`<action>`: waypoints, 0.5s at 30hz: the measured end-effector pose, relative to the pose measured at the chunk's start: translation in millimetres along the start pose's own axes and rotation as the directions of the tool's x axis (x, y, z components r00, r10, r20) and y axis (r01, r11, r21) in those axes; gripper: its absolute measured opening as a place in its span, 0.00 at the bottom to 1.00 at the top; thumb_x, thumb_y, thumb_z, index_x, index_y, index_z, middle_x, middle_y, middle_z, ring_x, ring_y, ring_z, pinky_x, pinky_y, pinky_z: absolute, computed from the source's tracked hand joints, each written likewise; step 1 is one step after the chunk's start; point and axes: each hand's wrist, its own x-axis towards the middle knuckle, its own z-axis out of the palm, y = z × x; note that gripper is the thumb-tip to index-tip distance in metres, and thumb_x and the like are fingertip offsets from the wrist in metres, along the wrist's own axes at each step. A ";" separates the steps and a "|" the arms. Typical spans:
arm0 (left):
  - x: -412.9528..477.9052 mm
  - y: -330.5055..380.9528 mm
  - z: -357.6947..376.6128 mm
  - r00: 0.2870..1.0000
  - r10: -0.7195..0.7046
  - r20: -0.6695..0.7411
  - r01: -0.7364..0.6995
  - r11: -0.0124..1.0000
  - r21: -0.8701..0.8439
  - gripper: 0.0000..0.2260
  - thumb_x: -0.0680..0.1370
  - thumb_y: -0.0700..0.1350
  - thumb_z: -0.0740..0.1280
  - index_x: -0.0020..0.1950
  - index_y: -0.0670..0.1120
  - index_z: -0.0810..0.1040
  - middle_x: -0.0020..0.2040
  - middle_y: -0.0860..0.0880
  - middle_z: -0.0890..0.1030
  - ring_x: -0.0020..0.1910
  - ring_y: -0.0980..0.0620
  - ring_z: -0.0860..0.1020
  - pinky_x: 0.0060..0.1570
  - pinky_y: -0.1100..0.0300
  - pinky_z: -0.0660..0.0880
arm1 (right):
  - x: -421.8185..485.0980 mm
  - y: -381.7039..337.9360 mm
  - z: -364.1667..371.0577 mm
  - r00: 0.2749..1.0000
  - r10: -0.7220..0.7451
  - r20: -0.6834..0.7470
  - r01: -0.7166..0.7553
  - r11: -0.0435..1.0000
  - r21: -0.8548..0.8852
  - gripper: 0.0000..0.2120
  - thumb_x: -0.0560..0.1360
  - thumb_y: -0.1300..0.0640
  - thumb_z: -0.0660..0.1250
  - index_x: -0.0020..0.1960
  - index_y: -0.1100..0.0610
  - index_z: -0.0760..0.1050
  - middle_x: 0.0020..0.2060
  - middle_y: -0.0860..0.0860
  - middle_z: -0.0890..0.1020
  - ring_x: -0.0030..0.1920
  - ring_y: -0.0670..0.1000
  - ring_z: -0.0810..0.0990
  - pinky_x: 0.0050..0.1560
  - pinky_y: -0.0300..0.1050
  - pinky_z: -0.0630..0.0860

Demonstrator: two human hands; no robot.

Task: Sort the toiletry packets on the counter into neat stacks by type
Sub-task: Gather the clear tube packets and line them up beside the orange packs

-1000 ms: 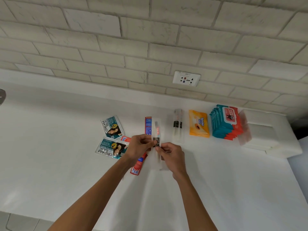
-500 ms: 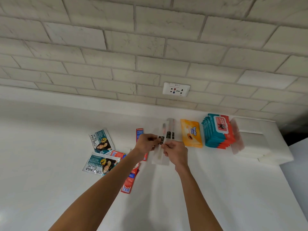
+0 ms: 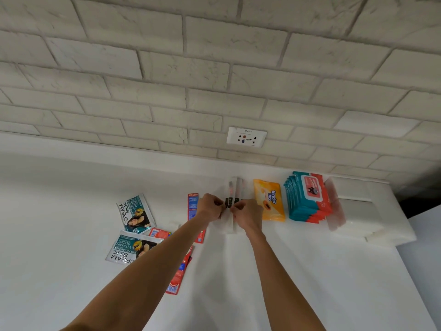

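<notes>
Nearest, at about 6 o'clock, a red toothpaste sachet (image 3: 175,281) lies on the white tabletop (image 3: 310,283), partly under the left forearm. At 9 o'clock sit two Cream Silk sachets (image 3: 130,249), still loose and skewed to each other, with a smaller red packet (image 3: 159,233) between them. At centre, both hands meet over the clear toothbrush packets (image 3: 235,187): the left hand (image 3: 211,209) and right hand (image 3: 248,217) each have their fingers pinched on the packet's middle, by its black label. The packet's long axis runs 12 to 6 o'clock, parallel with the packets beneath, so the next move is probably a straight lowering onto that stack; neither hand is clearly nearer. A blue-and-red Colgate packet (image 3: 192,206) lies just left of the left hand. Toward 2 o'clock rest an orange Tender Love wipes pack (image 3: 270,201) and a teal wipes stack (image 3: 307,197).
</notes>
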 end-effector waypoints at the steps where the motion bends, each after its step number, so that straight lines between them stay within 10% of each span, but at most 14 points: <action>1: 2.0 1.3 0.7 1.000 0.015 -0.007 -0.015 0.999 0.040 0.03 0.77 0.42 0.73 0.48 0.44 0.87 0.42 0.46 0.86 0.43 0.48 0.85 0.49 0.53 0.83 | 1.6 -0.6 1.5 1.000 0.003 -0.008 -0.003 1.000 -0.013 0.02 0.75 0.57 0.77 0.46 0.54 0.88 0.40 0.48 0.88 0.42 0.48 0.86 0.43 0.39 0.79; 15: 6.1 -2.4 5.8 0.955 0.295 0.026 -0.287 0.899 0.330 0.16 0.75 0.45 0.76 0.62 0.46 0.79 0.56 0.47 0.79 0.50 0.48 0.80 0.56 0.51 0.80 | 10.7 -2.8 12.8 0.996 -0.001 -0.092 -0.010 0.993 -0.117 0.03 0.78 0.60 0.73 0.47 0.56 0.85 0.37 0.48 0.83 0.33 0.44 0.78 0.27 0.29 0.65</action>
